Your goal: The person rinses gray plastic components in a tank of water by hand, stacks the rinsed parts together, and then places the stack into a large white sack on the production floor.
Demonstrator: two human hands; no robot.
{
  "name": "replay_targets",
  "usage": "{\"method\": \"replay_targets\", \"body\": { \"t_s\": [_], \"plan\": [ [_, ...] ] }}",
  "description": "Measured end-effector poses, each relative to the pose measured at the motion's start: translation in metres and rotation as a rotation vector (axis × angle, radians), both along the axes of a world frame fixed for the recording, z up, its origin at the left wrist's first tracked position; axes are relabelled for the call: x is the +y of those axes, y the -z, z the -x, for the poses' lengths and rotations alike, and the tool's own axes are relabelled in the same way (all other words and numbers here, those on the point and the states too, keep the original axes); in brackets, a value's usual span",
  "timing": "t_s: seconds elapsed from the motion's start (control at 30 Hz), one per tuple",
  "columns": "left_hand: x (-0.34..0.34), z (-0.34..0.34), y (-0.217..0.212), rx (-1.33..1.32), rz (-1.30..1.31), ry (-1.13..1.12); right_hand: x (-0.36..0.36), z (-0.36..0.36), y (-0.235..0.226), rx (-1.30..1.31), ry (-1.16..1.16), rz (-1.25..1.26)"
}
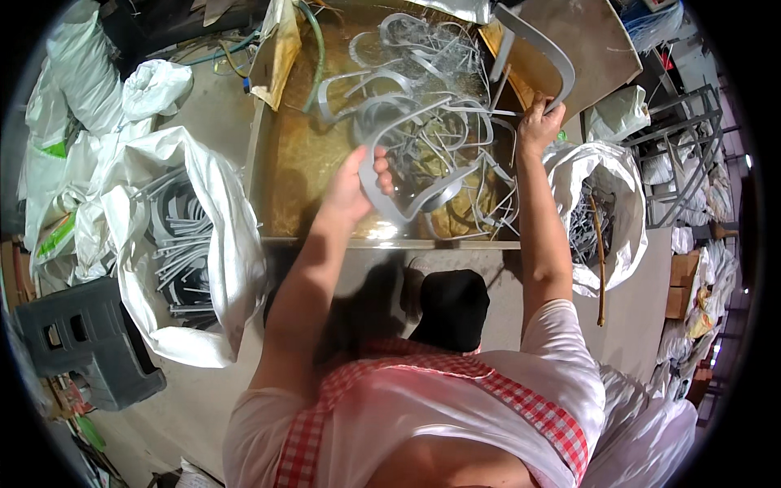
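My left hand (356, 185) is closed round a grey curved plastic strip (390, 209), which bends in a loop over the near side of a water-filled tank (262, 154). Farther right, at the tank's right edge, my right hand (539, 128) grips another grey curved plastic strip (560, 63), raised with its bend upward. Between my hands a tangle of similar grey plastic pieces (443, 134) lies in the brownish water, partly under the surface. Toward the far side the water looks foamy and stirred up.
White sacks holding grey strips stand left (232, 285) and right (630, 268) of the tank; a brown stick (601, 268) leans on the right one. A dark grey plastic stool (89, 342) is at the left. A green hose (318, 57) hangs into the tank.
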State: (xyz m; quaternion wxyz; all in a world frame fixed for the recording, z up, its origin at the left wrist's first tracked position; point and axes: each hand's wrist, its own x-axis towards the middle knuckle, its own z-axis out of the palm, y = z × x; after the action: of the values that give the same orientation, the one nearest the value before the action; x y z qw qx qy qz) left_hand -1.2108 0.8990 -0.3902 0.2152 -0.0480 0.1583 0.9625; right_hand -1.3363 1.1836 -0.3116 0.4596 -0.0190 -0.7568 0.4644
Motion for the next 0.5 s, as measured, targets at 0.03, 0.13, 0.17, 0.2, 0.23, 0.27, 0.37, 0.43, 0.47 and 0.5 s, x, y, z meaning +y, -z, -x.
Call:
{"method": "replay_targets", "body": {
  "t_s": [0.03,0.13,0.17,0.2,0.23,0.27,0.37,0.43,0.47,0.5],
  "plan": [
    [-0.002,0.000,-0.001,-0.010,0.051,0.014,0.002,0.000,-0.002,-0.013,0.076,-0.067],
    [0.005,-0.005,-0.014,-0.068,0.158,0.082,0.026,0.007,0.003,-0.086,0.273,-0.190],
    [0.011,-0.007,-0.018,-0.095,0.187,0.113,0.043,0.014,0.009,-0.114,0.389,-0.264],
    [0.014,-0.009,-0.019,-0.105,0.182,0.147,0.051,0.018,0.011,-0.144,0.501,-0.339],
    [0.017,-0.011,-0.020,-0.116,0.177,0.182,0.059,0.022,0.014,-0.250,0.516,-0.143],
    [0.020,-0.013,-0.020,-0.127,0.170,0.209,0.058,0.025,0.016,-0.231,0.467,0.216],
    [0.031,-0.014,-0.021,-0.181,0.197,0.193,0.067,0.031,0.032,-0.099,0.283,0.968],
    [0.033,-0.012,-0.017,-0.187,0.198,0.195,0.073,0.031,0.044,-0.060,0.222,1.103],
    [0.035,-0.013,-0.016,-0.073,0.281,0.191,0.084,0.030,0.050,-0.034,0.198,1.165],
    [0.039,-0.014,-0.016,0.048,0.356,0.198,0.101,0.036,0.057,0.016,0.177,1.334]
  ]
}}
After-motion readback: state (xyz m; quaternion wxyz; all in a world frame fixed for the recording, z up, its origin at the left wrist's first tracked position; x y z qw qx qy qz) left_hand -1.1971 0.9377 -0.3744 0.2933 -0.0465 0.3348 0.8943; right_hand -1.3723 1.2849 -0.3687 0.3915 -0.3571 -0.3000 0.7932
